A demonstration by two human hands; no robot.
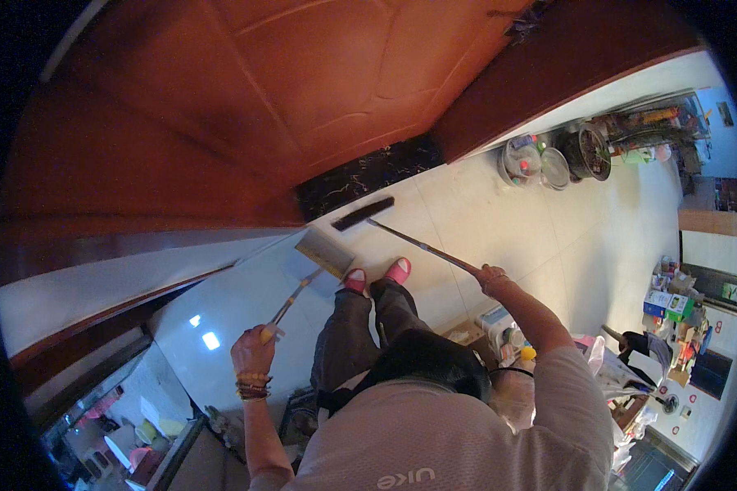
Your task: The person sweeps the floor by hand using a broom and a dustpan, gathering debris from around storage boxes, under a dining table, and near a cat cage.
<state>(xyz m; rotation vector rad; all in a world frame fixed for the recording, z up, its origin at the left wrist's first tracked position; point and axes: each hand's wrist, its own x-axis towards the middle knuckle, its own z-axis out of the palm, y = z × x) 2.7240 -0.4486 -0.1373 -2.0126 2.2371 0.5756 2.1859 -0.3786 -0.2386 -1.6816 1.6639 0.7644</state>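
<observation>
My left hand [253, 355], with bracelets on its wrist, grips the yellow end of a long dustpan handle [291, 301]. At its far end the dustpan [325, 250], grey with a yellowish edge, rests on the tiled floor [497, 227] before my feet. Closed around the upper part of a broom handle [427, 247] is my right hand [493, 281]. The dark bristled broom head [363, 213] lies on the floor close to the black marbled door sill [368, 178]. A small gap separates the broom head from the dustpan.
A reddish-brown door [319, 80] rises beyond the sill. Clear tubs with bottles [521, 164] and a dark bucket [589, 153] stand along the wall. Behind my right arm are a cluttered table [614, 368] and stacked boxes [666, 305]. Pink slippers [398, 270] are on my feet.
</observation>
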